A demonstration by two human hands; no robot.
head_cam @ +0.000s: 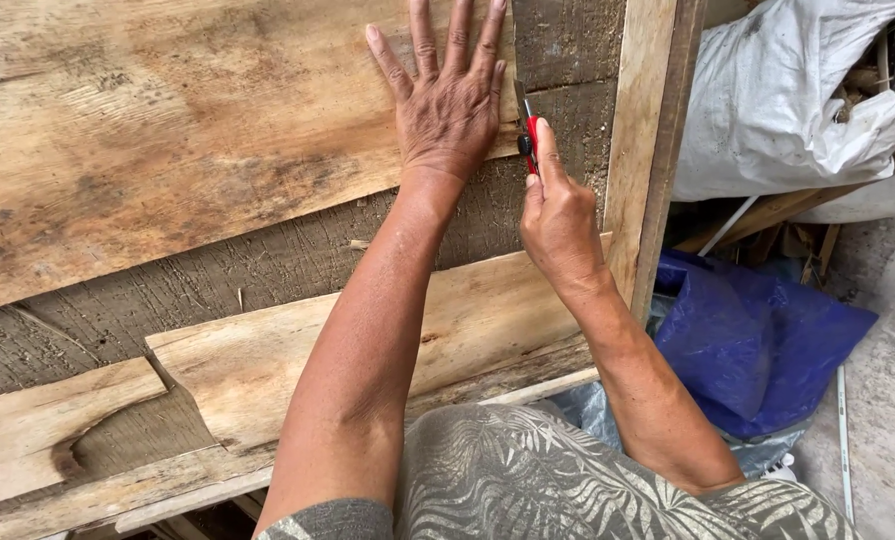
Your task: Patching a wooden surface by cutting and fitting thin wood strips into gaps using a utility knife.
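My left hand [448,95] lies flat with fingers spread on a thin wooden veneer sheet [168,130], pressing its right end down. Right beside it, my right hand [558,215] grips a red utility knife [528,135] with the blade pointing up at the sheet's right edge. The sheet lies on a rough grey-brown work surface [268,270].
Pale wood pieces [268,360] lie nearer me on the bench. An upright wooden plank [648,150] stands at the bench's right edge. Beyond it are a white sack [788,90], a blue plastic sheet [758,340] and concrete floor [888,380].
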